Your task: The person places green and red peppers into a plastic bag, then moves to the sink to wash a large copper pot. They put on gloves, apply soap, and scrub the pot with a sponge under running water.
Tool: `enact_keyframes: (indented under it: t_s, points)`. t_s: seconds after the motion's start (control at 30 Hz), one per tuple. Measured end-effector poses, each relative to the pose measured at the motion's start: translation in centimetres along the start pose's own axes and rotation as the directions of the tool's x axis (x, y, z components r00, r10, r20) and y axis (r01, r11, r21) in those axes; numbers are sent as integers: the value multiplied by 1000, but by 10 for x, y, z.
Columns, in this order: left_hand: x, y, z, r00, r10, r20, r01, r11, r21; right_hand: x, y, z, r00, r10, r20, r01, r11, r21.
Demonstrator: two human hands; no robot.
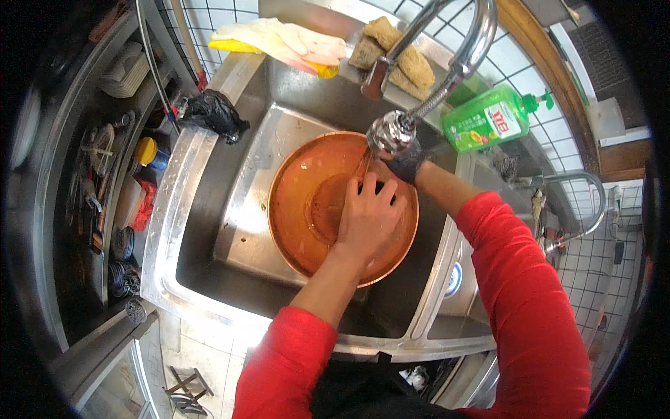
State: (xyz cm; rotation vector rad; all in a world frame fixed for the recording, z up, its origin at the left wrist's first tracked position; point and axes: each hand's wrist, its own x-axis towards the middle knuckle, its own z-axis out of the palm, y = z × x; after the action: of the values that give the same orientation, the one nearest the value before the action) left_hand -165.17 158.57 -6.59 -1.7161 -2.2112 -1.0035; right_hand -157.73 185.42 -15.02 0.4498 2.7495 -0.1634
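Observation:
A round copper-coloured metal basin (293, 209) stands in the stainless steel sink (201, 241), with what looks like a thin layer of liquid inside. My left hand (370, 220) reaches over the basin, fingers spread and bent, on or just above its right inner part. Close beyond it, at the basin's upper right edge, is my right hand (403, 162), partly hidden under the chrome faucet head (390, 133); something dark is at it, and whether it grips that cannot be told. A thin stream appears to run down from the faucet head beside my left fingers.
Rubber gloves (282, 42) lie over the back rim, near brown sponges (403, 57). A green pump bottle of dish soap (492, 119) leans at the right. A black plastic bag (214, 112) sits on the left rim. Shelves with dishes (125, 70) stand left; a second basin (460, 319) adjoins right.

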Motion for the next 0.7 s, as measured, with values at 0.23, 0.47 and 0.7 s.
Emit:
enact_keyframes:
  t_s: [0.23,0.47,0.7]
  points:
    - [-3,-4,-5,1000,-24,-3,24,1000,2,-149,-98,80,990,-83,116,69,990,126]
    - [-3,0,-5,999,12,44,-10,999,-50,-157,-69,87,986,-73,149,13,929,369]
    - [0,-2,-1,1000,8,-3,-8,998,66,-183,-80,98,987,-41,153,7,976,218]
